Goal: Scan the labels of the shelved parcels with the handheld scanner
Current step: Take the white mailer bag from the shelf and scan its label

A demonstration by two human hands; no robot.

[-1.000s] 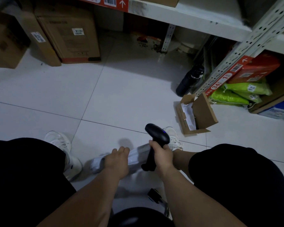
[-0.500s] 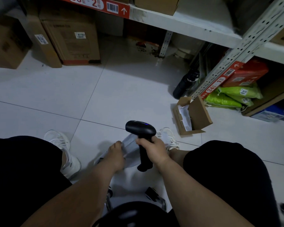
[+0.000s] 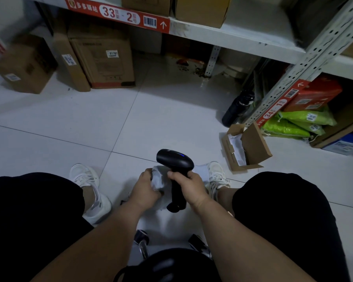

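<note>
Low between my knees, my right hand [image 3: 192,185] grips the handle of a black handheld scanner [image 3: 174,159], whose head points left and shows a small blue light. My left hand [image 3: 146,188] clutches a grey plastic mailer parcel [image 3: 158,178] just left of the scanner; most of the parcel is hidden by my hands. Labelled cardboard boxes [image 3: 102,58] stand on the floor under the shelf marked 33-2 [image 3: 120,14]. Green bagged parcels [image 3: 298,123] and a red box [image 3: 314,94] lie under the right rack marked 34-1.
An open small cardboard box [image 3: 247,147] lies on the tiles at right, beside a black bottle [image 3: 237,108] at the perforated rack post [image 3: 306,60]. My white shoes [image 3: 86,180] flank my hands. A stool's castors [image 3: 142,239] show below me.
The scanner's head has swung left and lifted a little. My left hand has pulled the grey parcel in closer and bunched it up beside the scanner. The view has tilted upward.
</note>
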